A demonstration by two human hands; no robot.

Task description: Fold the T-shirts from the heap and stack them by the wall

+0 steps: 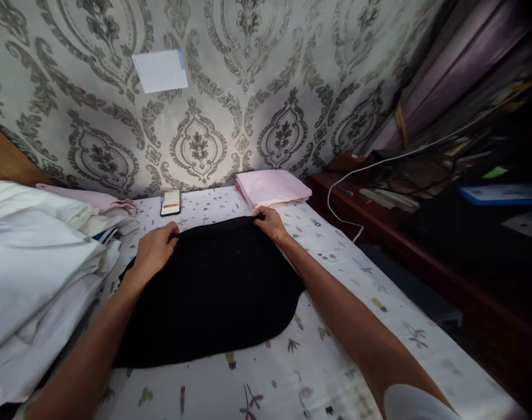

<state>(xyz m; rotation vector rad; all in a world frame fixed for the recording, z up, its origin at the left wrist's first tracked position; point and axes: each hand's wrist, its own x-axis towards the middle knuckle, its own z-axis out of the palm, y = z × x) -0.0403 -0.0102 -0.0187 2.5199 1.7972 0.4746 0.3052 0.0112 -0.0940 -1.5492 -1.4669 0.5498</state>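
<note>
A black piece of clothing (217, 286) lies spread on the patterned bed sheet (336, 262); its exact kind is hard to make out. My left hand (156, 248) pinches its far edge at the left corner. At the far right corner, my right hand (269, 223) grips the same edge between thumb and fingers. The edge is drawn fairly straight between both hands. Just beyond my right hand sits a folded pink cloth (272, 186). A phone (171, 202) with a lit screen rests past my left hand.
White clothes (38, 262) are heaped on the left, with a pink garment (91, 198) behind them. Patterned wallpaper (200, 140) rises at the far side, bearing a white paper (160, 71). A dark red desk (380, 224) with a white cable (336, 186) stands on the right.
</note>
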